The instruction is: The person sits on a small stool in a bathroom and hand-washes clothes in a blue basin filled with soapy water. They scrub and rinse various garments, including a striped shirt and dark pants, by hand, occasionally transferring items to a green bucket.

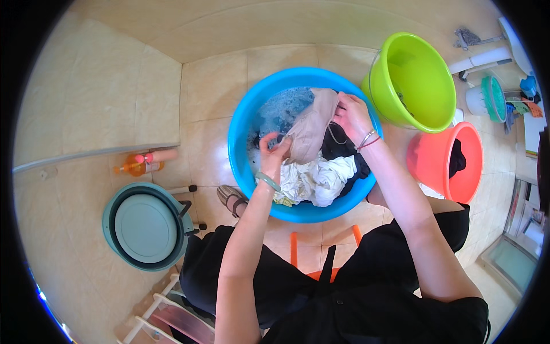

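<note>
Our left hand (274,150) and right hand (350,113) each pinch the beige garment (309,129) with closed fingers above the blue basin (243,123). Below it lie suds, white cloth (321,178) and black cloth (341,146) (the orange bucket (435,166) holds dark fabric too).

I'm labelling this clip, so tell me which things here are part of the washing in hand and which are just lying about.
In use: left hand, right hand, beige garment, blue basin, white cloth.

Lying about: green bucket, orange bucket, teal lidded tub, orange bottle.

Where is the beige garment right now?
In the head view, centre: the beige garment is held over the blue basin between the left hand and right hand.
</note>
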Motion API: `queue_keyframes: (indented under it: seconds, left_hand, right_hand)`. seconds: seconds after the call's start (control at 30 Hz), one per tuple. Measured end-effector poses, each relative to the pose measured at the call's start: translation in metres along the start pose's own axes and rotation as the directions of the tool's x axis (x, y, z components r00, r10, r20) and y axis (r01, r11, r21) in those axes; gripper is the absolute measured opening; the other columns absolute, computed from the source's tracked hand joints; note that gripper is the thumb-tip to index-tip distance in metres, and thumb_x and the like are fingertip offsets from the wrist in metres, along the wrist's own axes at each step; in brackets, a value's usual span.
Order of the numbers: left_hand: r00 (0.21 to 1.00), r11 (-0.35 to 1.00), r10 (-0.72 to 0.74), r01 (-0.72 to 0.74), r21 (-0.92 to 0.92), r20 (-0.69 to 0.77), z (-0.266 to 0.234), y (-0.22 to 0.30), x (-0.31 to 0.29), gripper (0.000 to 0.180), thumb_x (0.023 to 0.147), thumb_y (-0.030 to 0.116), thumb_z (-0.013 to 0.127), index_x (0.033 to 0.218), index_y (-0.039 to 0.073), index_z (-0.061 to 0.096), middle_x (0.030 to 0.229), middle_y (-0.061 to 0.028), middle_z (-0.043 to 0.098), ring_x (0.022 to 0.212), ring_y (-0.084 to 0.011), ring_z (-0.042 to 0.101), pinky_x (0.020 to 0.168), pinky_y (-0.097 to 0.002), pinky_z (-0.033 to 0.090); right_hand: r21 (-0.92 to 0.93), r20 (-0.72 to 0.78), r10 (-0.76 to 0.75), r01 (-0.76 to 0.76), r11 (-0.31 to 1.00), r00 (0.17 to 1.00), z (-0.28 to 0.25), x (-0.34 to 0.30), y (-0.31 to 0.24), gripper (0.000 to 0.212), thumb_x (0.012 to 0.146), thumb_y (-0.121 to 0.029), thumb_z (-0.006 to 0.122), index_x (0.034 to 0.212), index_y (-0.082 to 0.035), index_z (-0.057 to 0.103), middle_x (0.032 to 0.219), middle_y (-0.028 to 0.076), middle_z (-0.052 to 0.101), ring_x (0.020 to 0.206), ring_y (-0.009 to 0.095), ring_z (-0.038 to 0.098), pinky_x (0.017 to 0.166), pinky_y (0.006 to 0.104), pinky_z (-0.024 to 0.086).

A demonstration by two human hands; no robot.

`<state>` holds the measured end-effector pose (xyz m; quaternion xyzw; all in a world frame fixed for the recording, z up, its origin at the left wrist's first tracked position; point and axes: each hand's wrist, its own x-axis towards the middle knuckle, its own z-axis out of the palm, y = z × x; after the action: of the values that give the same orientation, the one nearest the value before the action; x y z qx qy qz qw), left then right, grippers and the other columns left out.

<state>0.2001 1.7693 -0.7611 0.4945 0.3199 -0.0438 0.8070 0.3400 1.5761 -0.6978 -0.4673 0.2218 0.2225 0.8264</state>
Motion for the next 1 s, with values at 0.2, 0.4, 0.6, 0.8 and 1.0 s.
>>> queue_keyframes:
  seconds: [0.2, 0.4, 0.6, 0.8, 1.0]
  left_hand:
    - [0.996, 0.969, -0.033, 0.053, 0.241, -0.083, -0.035, -0.027, 0.027, 0.054, 0.086, 0.023, 0.074, 0.135, 0.016, 0.052, 0.102, -0.0104, 0.065, 0.094, -0.0187, 0.062, 0.081, -0.0319, 0.052]
    - [0.979, 0.336, 0.116, -0.196, 0.921, 0.166, 0.0, 0.01, -0.005, 0.069, 0.08, 0.05, 0.069, 0.141, 0.026, 0.046, 0.123, -0.0168, 0.048, 0.109, -0.0361, 0.055, 0.093, -0.0425, 0.047]
    - [0.917, -0.017, 0.324, -0.241, 0.97, 0.233, -0.02, -0.02, 0.014, 0.043, 0.093, 0.033, 0.052, 0.134, 0.022, 0.055, 0.143, -0.0134, 0.043, 0.115, -0.0347, 0.057, 0.097, -0.036, 0.044]
    - [0.997, 0.99, 0.023, -0.012, 0.139, -0.077, -0.02, 0.002, 0.028, 0.038, 0.096, 0.028, 0.05, 0.119, -0.001, 0.06, 0.121, -0.009, 0.061, 0.109, -0.0199, 0.058, 0.097, -0.0325, 0.044]
    - [0.998, 0.983, -0.058, 0.055, -0.175, -0.013, -0.03, 0.021, 0.022, 0.034, 0.092, 0.018, 0.062, 0.121, 0.003, 0.055, 0.117, -0.0092, 0.062, 0.108, -0.0209, 0.06, 0.094, -0.0333, 0.047]
  right_hand:
    - [-0.077, 0.049, 0.05, -0.046, 0.996, 0.998, -0.02, 0.015, 0.038, 0.012, 0.096, -0.015, 0.056, 0.099, -0.004, 0.053, 0.103, 0.012, 0.061, 0.089, 0.026, 0.065, 0.076, 0.0437, 0.056]
    - [-0.028, 0.071, 0.085, -0.083, 0.996, 0.994, -0.004, 0.006, 0.045, 0.016, 0.096, -0.014, 0.056, 0.099, 0.001, 0.052, 0.105, 0.016, 0.061, 0.092, 0.03, 0.066, 0.074, 0.0438, 0.06]
    - [-0.302, 0.147, 0.061, -0.014, 0.953, 0.987, -0.004, 0.024, 0.057, 0.029, 0.093, -0.012, 0.059, 0.119, 0.001, 0.056, 0.11, 0.012, 0.062, 0.094, 0.02, 0.064, 0.078, 0.0347, 0.057]
    - [-0.62, 0.054, 0.095, -0.041, 0.783, 0.994, -0.042, 0.053, 0.102, 0.049, 0.083, -0.011, 0.07, 0.129, 0.0, 0.055, 0.104, 0.008, 0.064, 0.085, 0.014, 0.061, 0.075, 0.0273, 0.051]
    - [-0.829, 0.041, 0.04, 0.012, 0.559, 0.998, -0.057, 0.066, 0.154, 0.059, 0.082, -0.035, 0.072, 0.126, 0.001, 0.056, 0.114, 0.017, 0.066, 0.101, 0.021, 0.064, 0.088, 0.0332, 0.05]
